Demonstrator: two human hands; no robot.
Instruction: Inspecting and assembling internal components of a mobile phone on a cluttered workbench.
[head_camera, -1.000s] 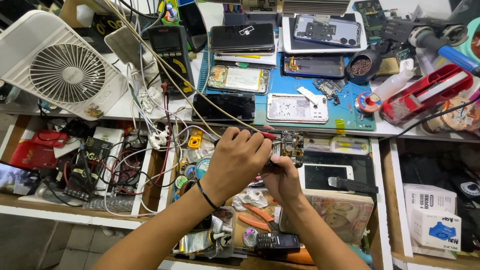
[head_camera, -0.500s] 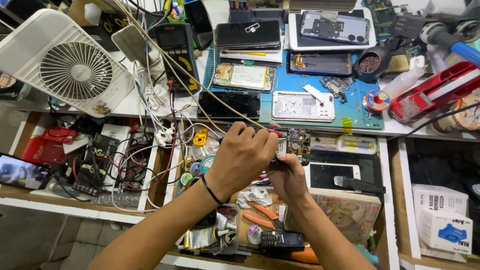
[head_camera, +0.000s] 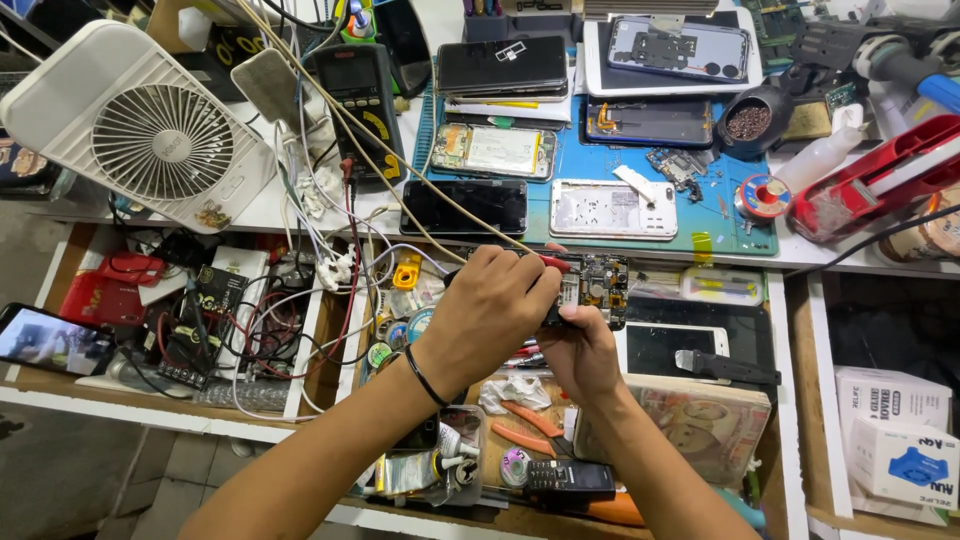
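Honestly, the left hand (head_camera: 495, 305) hides most of what it grips: only a red tool tip (head_camera: 553, 263) pokes out toward the opened phone (head_camera: 590, 288). The right hand (head_camera: 580, 350) clasps that phone from beneath, circuit side up, just below the blue mat (head_camera: 600, 165) on the counter (head_camera: 300, 215). Its lower edge is lost behind the fingers.

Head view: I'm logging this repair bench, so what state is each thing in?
Opened phone: back off, circuit board exposed, held in right hand.
Left hand: on the phone, gripping a red-handled tool.
Desk fan: tilted back.
Phone in drawer: screen lit.
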